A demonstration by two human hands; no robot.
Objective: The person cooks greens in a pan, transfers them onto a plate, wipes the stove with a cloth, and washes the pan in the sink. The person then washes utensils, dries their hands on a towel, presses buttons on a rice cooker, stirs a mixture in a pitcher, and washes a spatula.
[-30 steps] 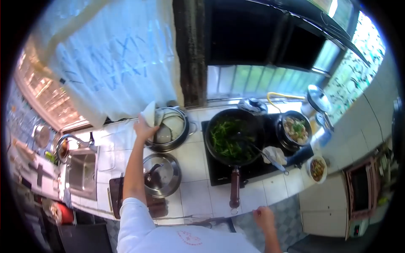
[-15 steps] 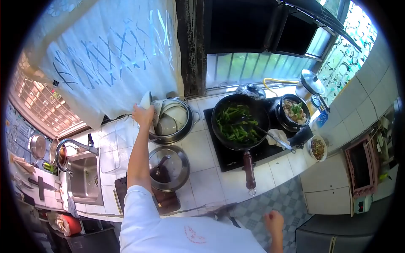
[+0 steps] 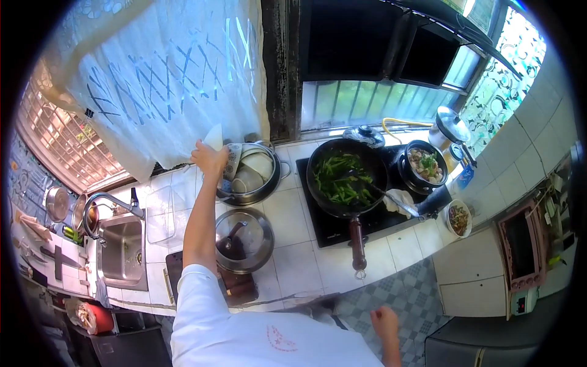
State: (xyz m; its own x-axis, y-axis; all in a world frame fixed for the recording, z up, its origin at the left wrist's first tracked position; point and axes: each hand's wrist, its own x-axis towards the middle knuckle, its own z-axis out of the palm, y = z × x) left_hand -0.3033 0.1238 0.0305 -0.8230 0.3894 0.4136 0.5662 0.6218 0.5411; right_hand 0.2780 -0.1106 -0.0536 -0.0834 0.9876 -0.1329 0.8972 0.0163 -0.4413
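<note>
My left hand [image 3: 210, 159] is closed on the edge of a white dish [image 3: 214, 137], tipped up on its side against the curtain. Right beside it stands a metal pot [image 3: 260, 194] stacked with white bowls and dishes [image 3: 257, 164], one with a dark pattern [image 3: 233, 160]. A round glass lid with a metal rim [image 3: 262, 257] lies on the counter below my left forearm. My right hand [image 3: 384, 322] hangs low over the floor in front of the counter, its fingers curled with nothing showing in them.
A wok [image 3: 356, 211] of green vegetables, with a spatula [image 3: 400, 203] in it, sits on the black cooktop [image 3: 333, 235]. Beside it is a pot of meat [image 3: 426, 166]. A bowl of food [image 3: 457, 219] stands at the right; the sink [image 3: 137, 278] is at the left.
The white dish in my left hand has turned and shows more of its flat side. My right hand has shifted a little to the left. The view has moved slightly.
</note>
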